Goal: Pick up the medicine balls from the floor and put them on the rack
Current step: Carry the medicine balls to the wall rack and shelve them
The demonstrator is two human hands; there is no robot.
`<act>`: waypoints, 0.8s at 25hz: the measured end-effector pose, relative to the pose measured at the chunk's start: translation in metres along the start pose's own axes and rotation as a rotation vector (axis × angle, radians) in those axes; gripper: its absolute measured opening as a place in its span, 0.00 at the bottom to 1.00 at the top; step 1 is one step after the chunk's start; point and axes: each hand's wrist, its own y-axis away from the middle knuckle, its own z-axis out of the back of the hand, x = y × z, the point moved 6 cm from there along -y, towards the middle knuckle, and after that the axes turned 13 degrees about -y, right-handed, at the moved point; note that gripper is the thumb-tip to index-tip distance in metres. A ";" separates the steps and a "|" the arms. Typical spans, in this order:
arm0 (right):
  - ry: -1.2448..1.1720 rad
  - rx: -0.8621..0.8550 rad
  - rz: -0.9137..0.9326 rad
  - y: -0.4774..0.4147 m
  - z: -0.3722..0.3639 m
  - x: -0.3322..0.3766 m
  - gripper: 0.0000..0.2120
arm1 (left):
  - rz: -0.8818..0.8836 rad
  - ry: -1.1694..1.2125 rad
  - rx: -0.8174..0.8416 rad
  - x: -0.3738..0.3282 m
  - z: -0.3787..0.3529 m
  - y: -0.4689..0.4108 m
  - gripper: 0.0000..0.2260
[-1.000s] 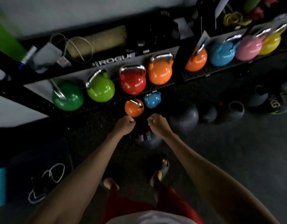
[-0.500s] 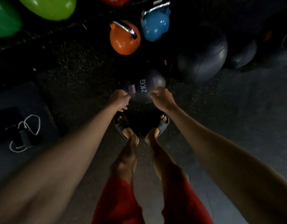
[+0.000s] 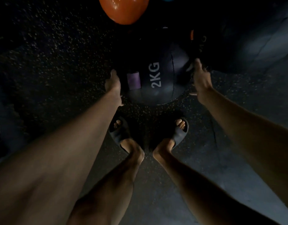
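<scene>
Rubber floor (image 3: 59, 62) lies open left; orange kettlebell (image 3: 123, 8) crowds far, bigger ball (image 3: 253, 38) right. Left grip (image 3: 113, 84) and right grip (image 3: 201, 78) cup the navy medicine ball (image 3: 156, 85), marked 2KG, purple patch.

The dark speckled floor (image 3: 59, 62) carries a black medicine ball (image 3: 156, 82) marked 2KG, an orange kettlebell (image 3: 123, 8) just beyond it, a larger dark ball (image 3: 253, 38) far right, and two sandalled feet (image 3: 119, 133) nearest.
</scene>
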 end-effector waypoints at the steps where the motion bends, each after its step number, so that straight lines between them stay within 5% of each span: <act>1: -0.075 0.012 -0.020 -0.011 -0.003 -0.002 0.32 | 0.032 0.065 0.044 -0.001 -0.004 -0.008 0.34; 6: -0.299 0.075 -0.008 -0.046 -0.029 -0.010 0.40 | -0.054 0.316 0.344 -0.023 -0.030 -0.015 0.33; 13: -0.277 -0.024 0.074 0.033 -0.035 0.000 0.27 | -0.024 0.354 0.317 -0.014 0.024 0.035 0.27; 20: -0.370 -0.126 0.072 0.225 -0.001 0.075 0.26 | -0.092 0.267 0.350 -0.046 0.126 0.212 0.26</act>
